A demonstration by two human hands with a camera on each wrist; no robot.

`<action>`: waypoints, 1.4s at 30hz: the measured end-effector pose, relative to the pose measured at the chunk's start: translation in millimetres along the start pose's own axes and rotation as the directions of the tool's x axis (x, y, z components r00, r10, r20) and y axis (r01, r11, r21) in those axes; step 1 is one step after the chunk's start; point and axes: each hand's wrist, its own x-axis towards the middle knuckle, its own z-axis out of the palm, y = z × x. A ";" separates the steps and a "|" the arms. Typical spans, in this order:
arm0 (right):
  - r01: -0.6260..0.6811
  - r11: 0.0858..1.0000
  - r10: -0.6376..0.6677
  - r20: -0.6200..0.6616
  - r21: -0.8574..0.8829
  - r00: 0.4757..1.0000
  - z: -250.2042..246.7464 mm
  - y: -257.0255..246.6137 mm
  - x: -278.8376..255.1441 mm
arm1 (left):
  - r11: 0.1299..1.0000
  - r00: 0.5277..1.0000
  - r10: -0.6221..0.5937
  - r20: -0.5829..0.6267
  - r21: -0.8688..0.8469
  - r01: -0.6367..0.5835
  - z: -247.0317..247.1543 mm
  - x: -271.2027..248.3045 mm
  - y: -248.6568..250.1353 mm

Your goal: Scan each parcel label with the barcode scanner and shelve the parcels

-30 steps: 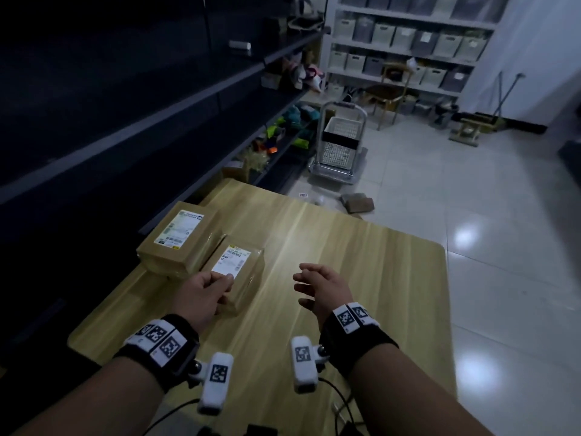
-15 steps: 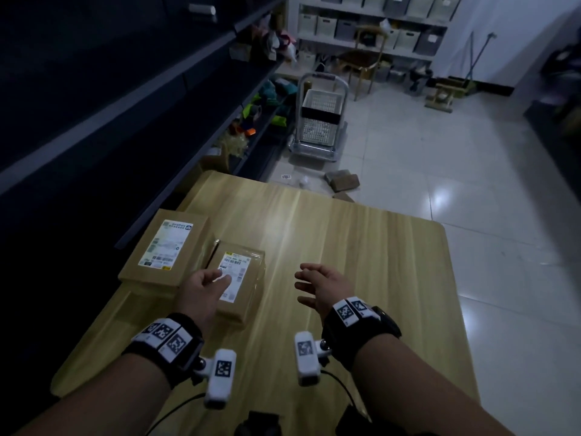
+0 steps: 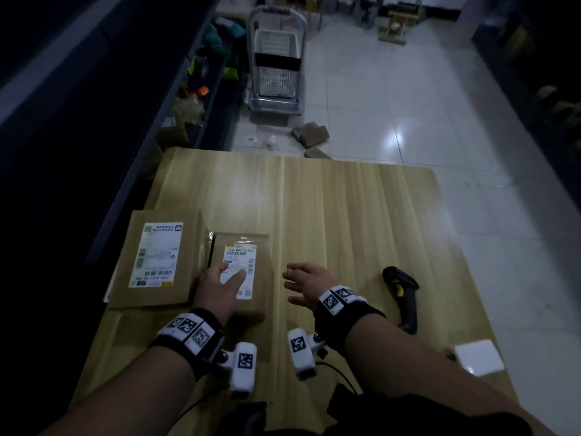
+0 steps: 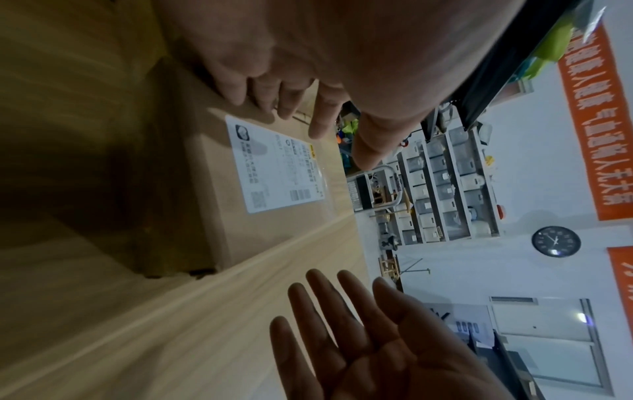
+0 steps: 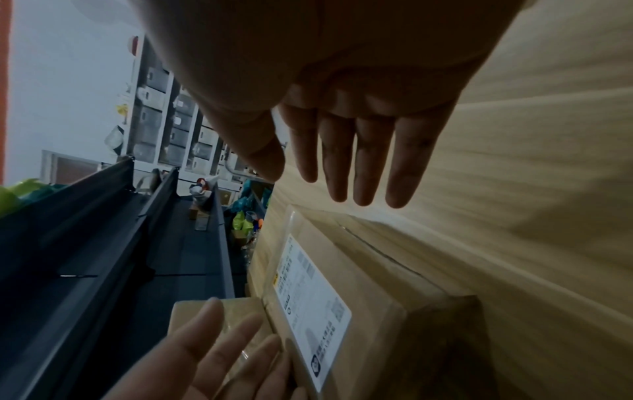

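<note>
Two brown cardboard parcels with white labels lie on the left of the wooden table point(image 3: 345, 215): a larger parcel point(image 3: 157, 259) and, touching its right side, a smaller parcel point(image 3: 243, 247). My left hand point(image 3: 224, 283) rests on the smaller parcel point(image 4: 274, 167) with straight fingers, the thumb lying on its label. Just right of that parcel point(image 5: 342, 297), my right hand point(image 3: 305, 281) hovers over the table, palm down and fingers spread, holding nothing. The black barcode scanner point(image 3: 404, 297) with a yellow button lies on the table to the right of my right wrist.
Dark shelving point(image 3: 94, 105) runs along the table's left side. A white flat card point(image 3: 479, 357) lies near the table's right front corner. Beyond the far edge, a trolley with a basket point(image 3: 276, 58) and scraps of cardboard point(image 3: 309, 135) sit on the tiled floor.
The head view has tipped downward, bringing the scanner and the white card into sight. My left hand stays on the smaller parcel, and my right hand hovers as before.
</note>
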 end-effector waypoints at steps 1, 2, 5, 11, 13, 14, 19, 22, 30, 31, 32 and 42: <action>-0.008 1.000 0.008 -0.002 0.003 1.000 2.8 2.2 0.8 | 1.000 1.000 0.012 -0.001 0.000 -0.012 0.2 4.6 -4.6; -0.015 1.000 0.015 -0.002 0.006 1.000 5.4 3.4 1.5 | 1.000 1.000 0.016 0.009 -0.006 -0.016 0.6 7.6 -6.2; -0.034 0.999 0.034 0.001 0.003 0.999 11.6 4.4 3.5 | 1.000 1.000 0.012 0.015 -0.008 -0.012 -1.4 6.5 2.2; -0.064 0.998 0.064 0.019 0.000 0.998 21.7 6.1 9.1 | 0.999 0.999 0.004 0.039 -0.032 -0.003 -0.7 7.0 11.3; -0.060 0.998 0.060 0.012 0.008 0.998 20.8 6.6 11.4 | 0.999 0.999 0.012 0.051 -0.041 -0.010 1.7 6.3 14.1; -0.056 0.998 0.056 0.006 0.011 0.998 18.8 7.1 12.4 | 0.999 0.998 0.013 0.055 -0.040 -0.010 3.3 6.1 15.3; -0.040 0.999 0.040 -0.036 0.021 0.999 -10.3 12.0 17.1 | 0.994 0.996 -0.034 0.085 -0.102 0.043 21.8 -1.5 24.1; -0.031 0.999 0.034 -0.073 0.042 0.997 -41.1 13.7 15.4 | 0.989 0.995 -0.044 0.084 -0.141 0.055 46.5 -9.0 27.8; -0.034 0.996 0.049 -0.173 0.087 0.984 -137.3 29.0 4.4 | 0.991 0.987 -0.014 0.157 -0.127 0.034 130.0 -38.9 33.7; -0.034 0.996 0.049 -0.182 0.087 0.982 -147.7 30.6 2.4 | 0.991 0.987 -0.015 0.161 -0.131 0.036 139.2 -41.4 33.2; -0.031 0.996 0.046 -0.190 0.081 0.981 -158.0 32.1 0.2 | 0.992 0.986 -0.015 0.164 -0.124 0.036 147.8 -43.5 32.7; 0.013 0.995 -0.048 -0.347 -0.103 0.937 -234.1 52.7 -6.0 | 0.987 0.990 -0.108 0.096 0.131 0.095 180.0 -38.2 -5.6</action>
